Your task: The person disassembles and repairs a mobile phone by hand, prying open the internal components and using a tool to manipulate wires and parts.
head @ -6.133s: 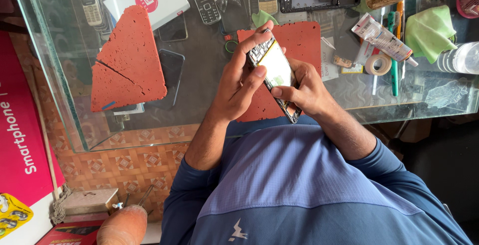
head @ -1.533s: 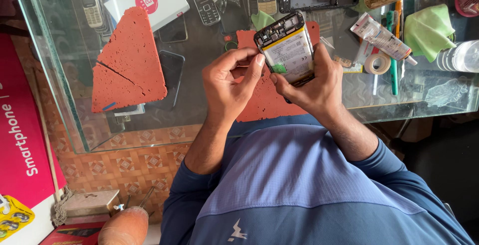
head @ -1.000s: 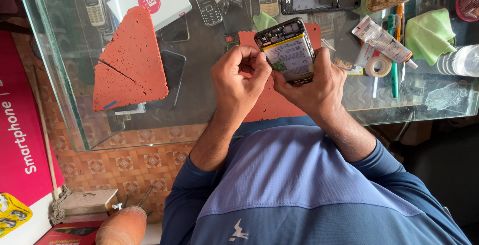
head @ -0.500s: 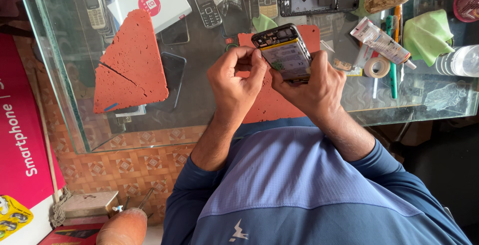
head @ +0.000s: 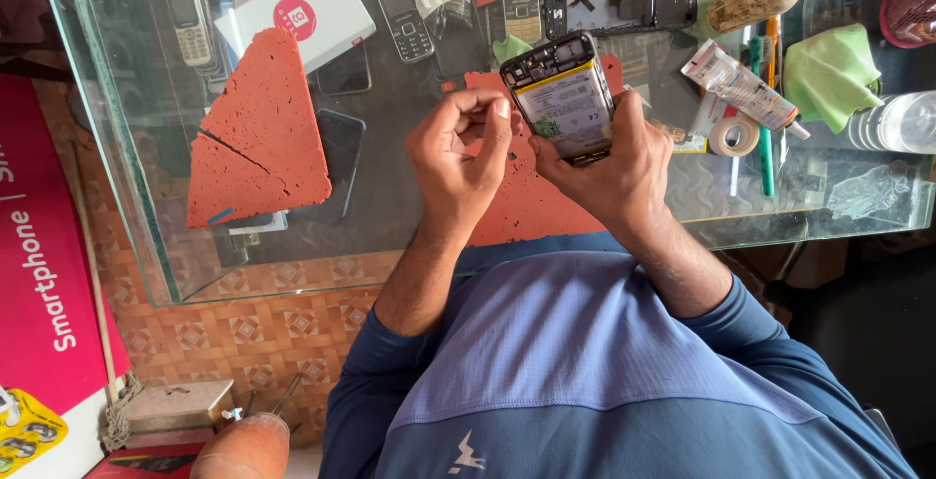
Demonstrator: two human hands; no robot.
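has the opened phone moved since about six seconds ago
Yes. The opened phone has risen up the frame, from low over the red mat to its top edge, now turned face-on.

The person wears a long-sleeved sports shirt (head: 585,362) in two blues: a lighter, fine-meshed blue fabric panel across the chest and a darker navy on the shoulders and sleeves, the two joined by curved seams. The navy sleeves are pushed up well behind the left hand (head: 458,162) and the right hand (head: 609,162), leaving both forearms bare. A small white animal-shaped emblem (head: 466,455) sits low on the navy part. Both hands are bare, with no rings, watch or gloves visible.
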